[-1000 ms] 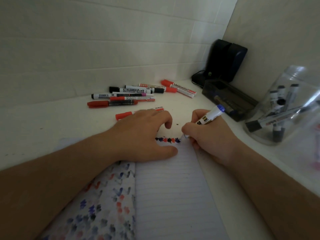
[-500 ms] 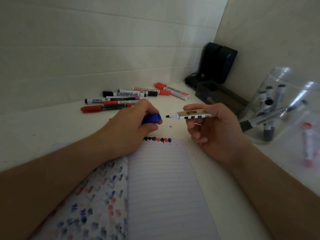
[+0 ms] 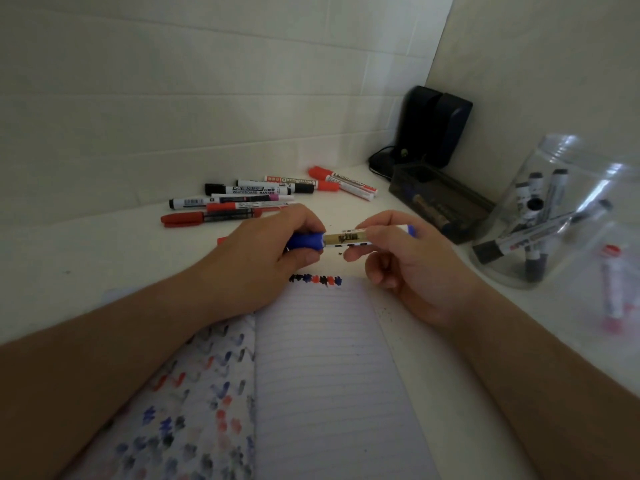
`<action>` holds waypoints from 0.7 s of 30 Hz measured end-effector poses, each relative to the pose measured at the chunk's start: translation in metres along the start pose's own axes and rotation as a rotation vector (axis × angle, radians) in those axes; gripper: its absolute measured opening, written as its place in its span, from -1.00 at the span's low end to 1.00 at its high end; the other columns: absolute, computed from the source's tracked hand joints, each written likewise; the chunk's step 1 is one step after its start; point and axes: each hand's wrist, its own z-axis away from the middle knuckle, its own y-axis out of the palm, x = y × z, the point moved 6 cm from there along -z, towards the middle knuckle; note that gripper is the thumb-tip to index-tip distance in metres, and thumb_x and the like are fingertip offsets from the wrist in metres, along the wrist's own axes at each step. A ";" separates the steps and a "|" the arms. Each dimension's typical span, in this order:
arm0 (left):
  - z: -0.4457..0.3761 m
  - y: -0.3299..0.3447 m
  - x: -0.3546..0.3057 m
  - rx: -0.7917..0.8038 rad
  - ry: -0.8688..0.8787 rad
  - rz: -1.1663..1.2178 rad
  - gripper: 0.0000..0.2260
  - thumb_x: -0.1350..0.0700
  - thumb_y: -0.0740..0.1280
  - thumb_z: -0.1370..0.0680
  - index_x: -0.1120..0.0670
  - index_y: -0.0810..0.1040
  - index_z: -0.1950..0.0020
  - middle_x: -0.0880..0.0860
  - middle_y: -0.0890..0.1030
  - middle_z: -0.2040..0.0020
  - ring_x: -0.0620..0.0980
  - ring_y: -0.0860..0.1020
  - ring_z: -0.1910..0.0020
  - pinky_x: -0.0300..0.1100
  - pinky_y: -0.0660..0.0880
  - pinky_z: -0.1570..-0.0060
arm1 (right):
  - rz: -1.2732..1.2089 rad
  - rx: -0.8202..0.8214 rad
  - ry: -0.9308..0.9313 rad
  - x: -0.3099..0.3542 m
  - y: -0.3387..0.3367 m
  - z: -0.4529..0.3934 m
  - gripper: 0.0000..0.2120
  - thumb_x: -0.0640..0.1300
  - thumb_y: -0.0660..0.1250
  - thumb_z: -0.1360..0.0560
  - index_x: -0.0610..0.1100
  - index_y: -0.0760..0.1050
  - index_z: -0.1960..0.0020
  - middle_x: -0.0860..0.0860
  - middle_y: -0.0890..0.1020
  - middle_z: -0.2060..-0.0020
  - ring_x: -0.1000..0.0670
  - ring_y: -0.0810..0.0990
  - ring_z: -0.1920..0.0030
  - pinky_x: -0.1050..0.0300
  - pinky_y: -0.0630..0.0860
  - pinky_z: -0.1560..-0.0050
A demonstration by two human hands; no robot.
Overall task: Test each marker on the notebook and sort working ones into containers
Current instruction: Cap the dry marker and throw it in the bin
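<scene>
**Capping the blue marker**

I pinch the marker (image 3: 347, 238) by its barrel in my right hand (image 3: 401, 268), level above the top of the notebook (image 3: 332, 368). My left hand (image 3: 263, 258) curls round the blue cap (image 3: 306, 242), seated on the tip end. Testing looks done; next I judge it needs a firm push home, then a drop into the jar (image 3: 554, 216) on my right. Barrel: white, tan label, blue end.

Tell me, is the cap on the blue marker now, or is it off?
On. The blue cap, gripped by the left hand, sits flush against the marker barrel held by the right hand; no tip shows.
</scene>
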 end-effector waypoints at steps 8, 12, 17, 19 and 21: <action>-0.001 -0.009 0.004 -0.057 -0.049 0.191 -0.93 -0.08 0.34 -0.61 -0.18 0.54 -0.08 -0.12 0.49 0.28 -0.23 0.41 0.39 -0.41 0.38 0.37 | 0.075 -0.009 -0.096 0.000 0.003 0.001 -0.91 -0.14 0.40 -0.60 -0.11 0.64 -0.08 -0.13 0.74 0.15 -0.03 0.46 0.39 0.23 0.43 0.43; 0.000 -0.008 0.001 -0.046 -0.046 0.147 -0.91 -0.03 0.34 -0.63 -0.12 0.43 -0.05 -0.07 0.49 0.22 -0.26 0.41 0.37 -0.40 0.39 0.37 | 0.166 0.007 -0.133 0.003 0.008 0.003 -0.88 -0.10 0.31 -0.66 -0.11 0.60 -0.10 -0.08 0.68 0.26 0.01 0.43 0.42 0.20 0.42 0.42; 0.000 -0.014 0.001 -0.080 -0.054 0.206 -0.91 0.00 0.32 -0.63 -0.10 0.41 -0.04 0.01 0.47 0.20 -0.23 0.35 0.38 -0.36 0.38 0.36 | 0.159 0.014 -0.167 0.010 0.018 0.004 -0.90 -0.14 0.31 -0.67 -0.10 0.60 -0.06 -0.06 0.60 0.34 0.06 0.43 0.41 0.19 0.40 0.41; 0.001 -0.015 0.001 -0.092 -0.049 0.209 -0.91 0.01 0.32 -0.64 -0.09 0.41 -0.03 -0.02 0.44 0.21 -0.23 0.34 0.37 -0.37 0.36 0.34 | 0.150 0.009 -0.154 0.011 0.020 0.003 -0.91 -0.15 0.31 -0.67 -0.11 0.60 -0.05 -0.06 0.59 0.36 0.08 0.44 0.41 0.20 0.40 0.40; 0.001 -0.015 0.001 -0.096 -0.043 0.213 -0.91 0.02 0.32 -0.64 -0.08 0.41 -0.04 -0.04 0.44 0.22 -0.23 0.34 0.38 -0.38 0.37 0.33 | 0.195 0.001 -0.153 0.011 0.021 0.004 -0.90 -0.14 0.30 -0.67 -0.10 0.59 -0.07 -0.03 0.59 0.35 0.12 0.47 0.41 0.25 0.44 0.39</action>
